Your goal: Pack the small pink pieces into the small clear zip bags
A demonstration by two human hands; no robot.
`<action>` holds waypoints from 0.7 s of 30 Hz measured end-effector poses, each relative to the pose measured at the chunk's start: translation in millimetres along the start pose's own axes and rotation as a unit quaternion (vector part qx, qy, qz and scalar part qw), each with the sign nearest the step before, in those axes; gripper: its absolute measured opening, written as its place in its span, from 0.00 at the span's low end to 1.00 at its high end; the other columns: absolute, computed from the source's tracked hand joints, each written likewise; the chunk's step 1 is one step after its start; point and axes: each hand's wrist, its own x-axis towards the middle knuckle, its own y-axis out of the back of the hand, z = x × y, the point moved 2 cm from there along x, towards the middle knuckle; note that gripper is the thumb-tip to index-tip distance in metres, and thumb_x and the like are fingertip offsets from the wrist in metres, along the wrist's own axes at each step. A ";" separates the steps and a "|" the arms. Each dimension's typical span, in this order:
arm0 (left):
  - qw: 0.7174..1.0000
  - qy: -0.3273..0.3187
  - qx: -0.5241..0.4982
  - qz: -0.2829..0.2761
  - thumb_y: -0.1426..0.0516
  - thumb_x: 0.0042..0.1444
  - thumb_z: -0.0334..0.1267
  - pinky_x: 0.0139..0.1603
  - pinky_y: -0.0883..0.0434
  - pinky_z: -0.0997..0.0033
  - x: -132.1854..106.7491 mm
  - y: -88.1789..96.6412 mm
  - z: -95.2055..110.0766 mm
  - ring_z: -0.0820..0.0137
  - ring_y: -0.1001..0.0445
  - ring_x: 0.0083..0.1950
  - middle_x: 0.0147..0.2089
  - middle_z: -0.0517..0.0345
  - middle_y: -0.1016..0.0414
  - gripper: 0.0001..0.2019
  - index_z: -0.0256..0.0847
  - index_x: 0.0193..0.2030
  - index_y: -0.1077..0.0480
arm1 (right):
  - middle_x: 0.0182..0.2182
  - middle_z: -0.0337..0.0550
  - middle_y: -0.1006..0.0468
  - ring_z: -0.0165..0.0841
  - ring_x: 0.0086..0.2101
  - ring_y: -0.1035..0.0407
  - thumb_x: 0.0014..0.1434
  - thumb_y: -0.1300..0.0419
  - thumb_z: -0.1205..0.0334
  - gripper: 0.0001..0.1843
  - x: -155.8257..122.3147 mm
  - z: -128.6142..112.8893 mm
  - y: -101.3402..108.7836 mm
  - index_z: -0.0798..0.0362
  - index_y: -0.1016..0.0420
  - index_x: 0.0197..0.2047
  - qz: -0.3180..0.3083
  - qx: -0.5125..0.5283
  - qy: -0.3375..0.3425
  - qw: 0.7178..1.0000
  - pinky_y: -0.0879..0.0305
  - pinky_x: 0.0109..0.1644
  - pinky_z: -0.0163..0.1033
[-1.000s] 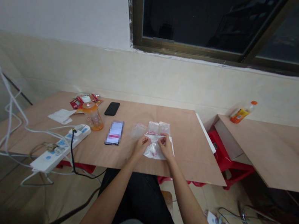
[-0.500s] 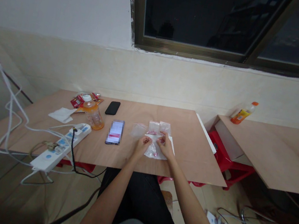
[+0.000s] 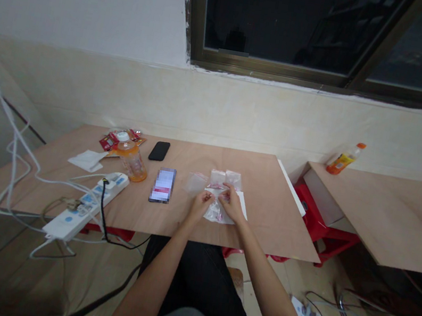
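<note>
My left hand (image 3: 199, 206) and my right hand (image 3: 231, 203) meet over the middle of the wooden table (image 3: 264, 226). Their fingertips pinch the top edge of a small clear plastic bag (image 3: 215, 211), which has pink marks inside. Just beyond my hands lie two similar bags with pink contents (image 3: 217, 178) (image 3: 233, 179). Another clear bag (image 3: 195, 183) lies close to my left hand. A white sheet of paper (image 3: 242, 205) pokes out beside my right hand, partly under the bag.
Left of my hands lie a phone with a blurred screen (image 3: 162, 185), a black phone (image 3: 159, 151), an orange-filled plastic cup (image 3: 133, 163), red packets (image 3: 110, 142), a white tissue (image 3: 86, 160) and a white power strip (image 3: 85, 205) with cables. A second table (image 3: 379, 218) stands right.
My hands have drawn slightly closer together on the bag, with my right hand shifting a little left. The view has tilted slightly.
</note>
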 end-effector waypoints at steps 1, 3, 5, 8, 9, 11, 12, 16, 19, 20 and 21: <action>1.000 0.000 0.001 0.000 0.38 0.46 0.42 0.35 0.35 0.73 -0.1 -0.4 0.8 0.71 0.31 0.32 0.28 0.59 0.29 0.10 0.38 0.28 0.30 | 0.36 0.41 0.25 0.36 0.37 0.30 0.55 0.43 0.64 0.24 0.8 -1.6 -0.5 0.50 0.38 0.56 -0.004 0.002 0.005 1.000 0.34 0.46 0.44; 1.000 -0.003 0.002 -0.002 0.37 0.46 0.42 0.35 0.35 0.73 -0.4 -1.0 2.3 0.71 0.31 0.31 0.28 0.59 0.28 0.10 0.38 0.28 0.30 | 0.36 0.42 0.25 0.37 0.37 0.30 0.55 0.43 0.64 0.23 2.1 -3.7 -2.4 0.50 0.37 0.55 -0.012 0.009 0.015 1.000 0.34 0.47 0.45; 1.000 -0.003 -0.001 0.000 0.37 0.45 0.42 0.34 0.35 0.73 -0.7 -1.1 3.4 0.71 0.31 0.31 0.28 0.59 0.29 0.10 0.38 0.27 0.30 | 0.35 0.41 0.26 0.36 0.36 0.30 0.55 0.44 0.64 0.21 3.0 -4.6 -5.1 0.50 0.37 0.54 -0.021 0.012 0.020 1.000 0.34 0.46 0.44; 1.000 0.001 -0.007 0.000 0.37 0.44 0.42 0.34 0.36 0.73 -1.1 -0.9 4.7 0.71 0.31 0.31 0.27 0.60 0.29 0.11 0.38 0.26 0.31 | 0.32 0.40 0.26 0.35 0.34 0.31 0.55 0.45 0.65 0.20 3.3 -5.2 -8.3 0.50 0.37 0.52 -0.023 0.009 0.019 1.000 0.34 0.43 0.42; 1.000 0.002 -0.009 -0.001 0.37 0.44 0.42 0.34 0.36 0.73 -1.3 -0.8 5.2 0.71 0.31 0.31 0.27 0.60 0.29 0.10 0.38 0.26 0.31 | 0.32 0.39 0.26 0.35 0.33 0.31 0.54 0.45 0.66 0.20 3.3 -5.5 -8.7 0.50 0.37 0.52 -0.021 0.008 0.018 1.000 0.34 0.42 0.42; 1.000 0.003 -0.010 -0.002 0.37 0.44 0.43 0.34 0.36 0.73 -1.6 -0.7 6.3 0.71 0.32 0.31 0.27 0.59 0.29 0.11 0.38 0.25 0.30 | 0.31 0.39 0.27 0.35 0.33 0.31 0.54 0.45 0.66 0.20 3.3 -6.5 -8.3 0.50 0.37 0.51 -0.015 0.002 0.016 1.000 0.35 0.42 0.42; 1.000 0.004 -0.011 -0.001 0.38 0.45 0.43 0.34 0.37 0.73 -1.8 -0.6 6.8 0.71 0.32 0.31 0.27 0.59 0.29 0.11 0.38 0.25 0.30 | 0.31 0.39 0.26 0.35 0.33 0.31 0.54 0.45 0.65 0.19 3.4 -6.9 -7.5 0.50 0.37 0.50 -0.011 -0.002 0.014 1.000 0.35 0.42 0.42; 1.000 0.000 -0.002 0.005 0.40 0.48 0.44 0.31 0.38 0.73 -2.4 0.6 8.3 0.72 0.34 0.28 0.24 0.61 0.31 0.11 0.38 0.25 0.30 | 0.32 0.40 0.25 0.36 0.34 0.30 0.56 0.45 0.63 0.18 3.5 -6.8 -2.2 0.50 0.36 0.51 -0.002 -0.014 0.006 1.000 0.35 0.43 0.42; 1.000 -0.002 0.002 0.012 0.40 0.47 0.44 0.31 0.38 0.74 -2.9 1.7 9.1 0.72 0.34 0.28 0.23 0.62 0.32 0.11 0.38 0.23 0.31 | 0.33 0.40 0.24 0.36 0.33 0.30 0.55 0.43 0.64 0.21 2.6 -3.7 0.5 0.50 0.35 0.53 -0.014 -0.019 -0.007 1.000 0.34 0.41 0.41; 1.000 -0.001 0.001 0.015 0.39 0.47 0.44 0.31 0.38 0.73 -3.1 1.9 9.4 0.72 0.34 0.28 0.23 0.62 0.32 0.12 0.38 0.23 0.31 | 0.32 0.40 0.24 0.35 0.33 0.30 0.54 0.43 0.64 0.21 2.3 -2.3 1.1 0.49 0.34 0.52 -0.019 -0.023 -0.013 0.999 0.34 0.39 0.40; 1.000 -0.002 0.000 0.019 0.39 0.47 0.45 0.32 0.37 0.73 -3.3 1.8 9.9 0.72 0.33 0.28 0.24 0.61 0.31 0.12 0.38 0.24 0.31 | 0.31 0.40 0.24 0.35 0.32 0.30 0.54 0.42 0.65 0.20 2.1 -1.0 1.6 0.49 0.33 0.52 -0.023 -0.028 -0.016 0.999 0.34 0.38 0.39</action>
